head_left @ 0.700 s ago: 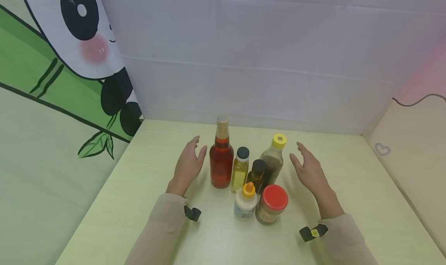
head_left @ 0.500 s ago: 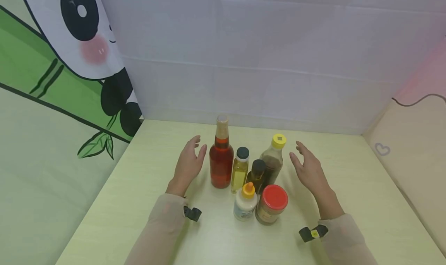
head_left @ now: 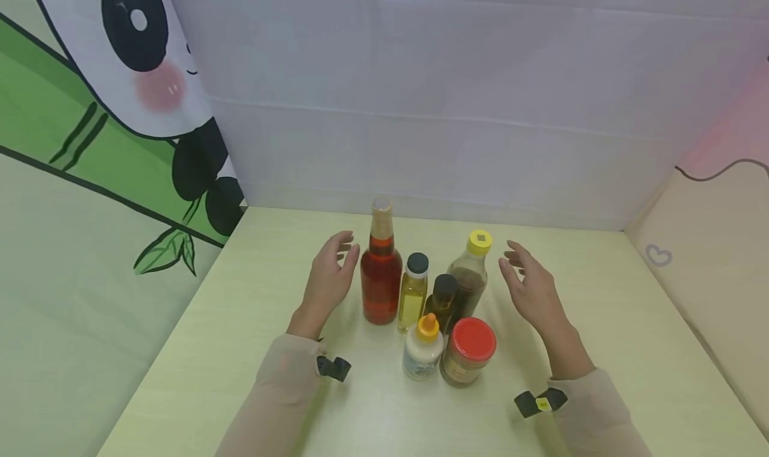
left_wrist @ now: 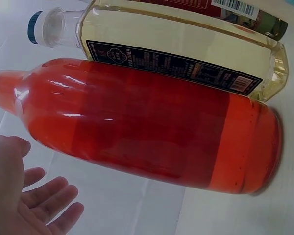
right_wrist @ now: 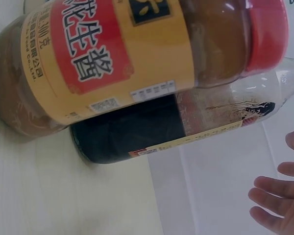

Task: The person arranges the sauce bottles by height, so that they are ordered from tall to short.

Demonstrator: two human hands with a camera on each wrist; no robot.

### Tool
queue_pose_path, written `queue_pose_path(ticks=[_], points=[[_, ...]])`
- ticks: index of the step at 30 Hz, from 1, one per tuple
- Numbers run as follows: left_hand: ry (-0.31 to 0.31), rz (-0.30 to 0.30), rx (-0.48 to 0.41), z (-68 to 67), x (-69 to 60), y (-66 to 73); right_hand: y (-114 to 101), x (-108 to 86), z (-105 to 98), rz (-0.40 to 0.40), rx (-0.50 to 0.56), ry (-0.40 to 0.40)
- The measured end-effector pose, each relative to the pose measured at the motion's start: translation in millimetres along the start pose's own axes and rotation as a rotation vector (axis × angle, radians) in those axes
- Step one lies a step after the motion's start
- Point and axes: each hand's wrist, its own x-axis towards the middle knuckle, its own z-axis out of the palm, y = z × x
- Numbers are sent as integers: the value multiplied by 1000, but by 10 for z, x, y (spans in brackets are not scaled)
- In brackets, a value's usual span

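Note:
My left hand (head_left: 327, 278) hovers left of a tall bottle of red liquid (head_left: 381, 283), its fingers loosely bent and apart from the glass. To the right of the group, my right hand (head_left: 531, 290) is held with relaxed fingers, nearest a yellow-capped bottle of dark liquid (head_left: 470, 277). Between the hands stand a dark-capped bottle of pale yellow liquid (head_left: 412, 300), a small black-capped bottle (head_left: 443, 300), a white squeeze bottle with an orange tip (head_left: 423, 357) and a red-lidded peanut butter jar (right_wrist: 108, 58). Both palms face the group, and neither hand holds anything.
All the bottles stand close together, upright, on a pale table (head_left: 360, 403). A white cloth wall (head_left: 456, 110) rises behind it. At the left hangs a cloth with a panda and bamboo print (head_left: 120, 177); a pale printed cloth (head_left: 715, 263) is on the right.
Both hands have shifted very slightly, their fingers a little more bent. The bottles and the jar stay in place.

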Motion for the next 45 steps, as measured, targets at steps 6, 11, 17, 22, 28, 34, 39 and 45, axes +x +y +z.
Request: queue_pose_path(ticks=[6,11,17,22,28,34,39,45], points=[[9,33,-60,-13,-1,54,-50,-19,-11,-7,44,7],[21,67,-100,-18,-5,93,-108,-26,-11,-37,58,22],[38,95,-142,-21,1,154,-190,-32,-22,-64,65,30],[46,114,-162,-2,17,207,-225,-7,-43,-88,73,38],[49,123,-179,26,41,262,-242,24,-58,-114,81,49],[46,127,-182,55,49,339,-242,54,-78,-158,97,75],[50,146,-195,86,65,392,-265,76,-107,-176,105,85],[58,170,-198,124,96,430,-296,98,-138,-184,130,80]])
